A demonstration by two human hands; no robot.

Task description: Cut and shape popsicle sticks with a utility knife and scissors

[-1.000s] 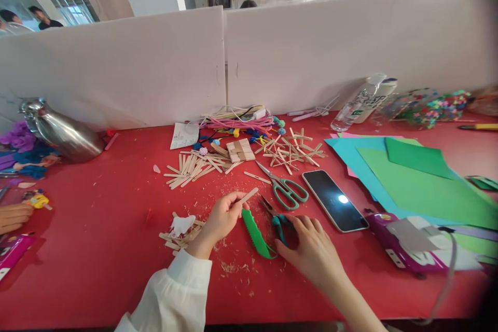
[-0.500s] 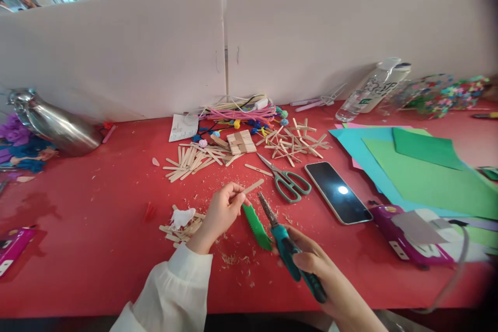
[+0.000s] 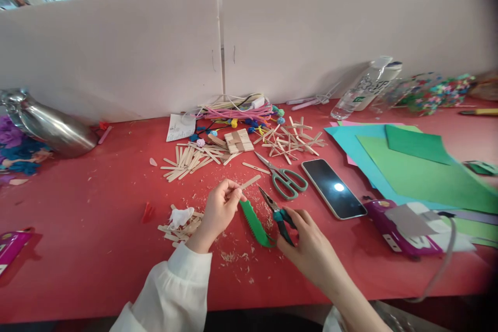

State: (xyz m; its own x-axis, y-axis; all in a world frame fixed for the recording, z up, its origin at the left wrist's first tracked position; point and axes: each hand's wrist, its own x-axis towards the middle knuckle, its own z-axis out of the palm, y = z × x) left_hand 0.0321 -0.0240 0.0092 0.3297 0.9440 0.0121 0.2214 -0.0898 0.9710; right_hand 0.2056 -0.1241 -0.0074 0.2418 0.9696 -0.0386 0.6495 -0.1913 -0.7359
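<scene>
Between the thumb and fingers of my left hand [image 3: 222,206] is a wooden craft stick [image 3: 251,182], its free end pointing right. My right hand [image 3: 307,236] grips needle-nose pliers [image 3: 280,217] with teal and black handles, the jaws slightly apart and close to the stick but not on it. A green serrated cutter [image 3: 254,225] lies between my hands. Wood shavings [image 3: 229,258] are scattered around it. Beside my left wrist, a small pile of stick pieces [image 3: 187,231] has a white crumpled scrap [image 3: 181,217] on top.
Scissors [image 3: 286,179] and a phone [image 3: 333,189] lie right of my hands. Loose craft sticks [image 3: 192,161] and a joined stick square [image 3: 238,141] are behind. Coloured paper [image 3: 412,166], a magenta glue gun box [image 3: 404,228], a bottle [image 3: 360,88] and a steel jug [image 3: 58,124] sit around.
My right hand has shifted its hold on the pliers, whose handles have turned and whose jaws now show a gap. The left hand still holds the craft stick. The view has shifted slightly.
</scene>
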